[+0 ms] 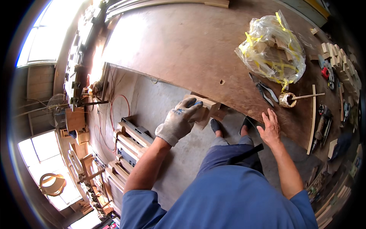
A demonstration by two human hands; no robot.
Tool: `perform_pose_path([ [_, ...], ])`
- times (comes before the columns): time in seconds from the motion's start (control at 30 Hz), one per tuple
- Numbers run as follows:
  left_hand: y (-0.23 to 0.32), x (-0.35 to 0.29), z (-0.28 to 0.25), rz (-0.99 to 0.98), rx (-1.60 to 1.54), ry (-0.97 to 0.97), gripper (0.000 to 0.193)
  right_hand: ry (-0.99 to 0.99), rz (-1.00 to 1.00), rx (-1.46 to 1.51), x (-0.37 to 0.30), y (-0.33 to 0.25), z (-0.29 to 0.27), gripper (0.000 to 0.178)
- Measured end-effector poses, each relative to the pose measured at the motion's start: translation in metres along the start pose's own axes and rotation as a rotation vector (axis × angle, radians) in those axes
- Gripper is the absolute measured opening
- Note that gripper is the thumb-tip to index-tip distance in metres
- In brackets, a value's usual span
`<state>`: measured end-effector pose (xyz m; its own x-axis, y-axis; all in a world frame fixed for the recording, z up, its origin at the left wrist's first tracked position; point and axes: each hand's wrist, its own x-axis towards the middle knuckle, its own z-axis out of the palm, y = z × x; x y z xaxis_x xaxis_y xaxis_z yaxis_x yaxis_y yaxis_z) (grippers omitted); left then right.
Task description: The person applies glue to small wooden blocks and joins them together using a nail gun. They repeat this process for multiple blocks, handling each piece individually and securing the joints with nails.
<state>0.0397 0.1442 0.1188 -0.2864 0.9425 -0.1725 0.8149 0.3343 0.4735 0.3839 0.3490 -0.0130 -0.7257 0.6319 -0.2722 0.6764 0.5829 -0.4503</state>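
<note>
One pale wooden piece (209,102), perhaps several lengths stacked or joined, sits at the near edge of the tabletop (183,45), partly out over the floor. The left hand (182,114), in a glove, has its fingers bent over the wood and appears to hold it; the thumb is hidden, so I cannot tell how firm the grip is. The bare right hand (271,127) holds nothing, its fingers spread wide beside the tabletop's near edge.

If the gloved fingers slackened, or the knit slid on the planed wood, the piece could drop off that edge towards the shoes (215,126) below. A sweep of the right arm might also knock the pliers-like tool (263,90) off the tabletop's near side, or catch the stick (309,96) jutting from the pot (286,100) and tip it over. Bare skin could pick up splinters where the board's edge is rough.

The wood is straight-edged and blocky, with a darker face at its right end. The glove is pale, coarse knit with a blue mark. The tabletop is brown, smooth and scuffed, with a small ragged hole in it. On its right half, the pot is squat, round and crusted; farther back lies a crumpled, clear plastic bag (257,57) with yellow strips and wood offcuts inside. A thin, straight wooden strip (312,118) lies towards the tabletop's right end, beside a dark power tool (321,128).
</note>
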Motion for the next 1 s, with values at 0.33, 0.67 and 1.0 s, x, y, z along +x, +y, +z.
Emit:
perform_pose_path([
  [0.33,0.003,0.002,-0.003,0.086,0.069,0.039,0.061,0.563,0.139,0.095,-0.046,0.060,-0.063,0.035],
  [0.67,-0.005,0.001,-0.001,0.105,-0.021,0.024,0.065,0.431,0.768,-0.085,-0.068,0.327,-0.086,0.051],
  [1.0,0.003,-0.001,-0.004,0.064,0.025,-0.023,0.083,0.480,0.736,-0.149,-0.110,0.401,-0.103,0.055],
])
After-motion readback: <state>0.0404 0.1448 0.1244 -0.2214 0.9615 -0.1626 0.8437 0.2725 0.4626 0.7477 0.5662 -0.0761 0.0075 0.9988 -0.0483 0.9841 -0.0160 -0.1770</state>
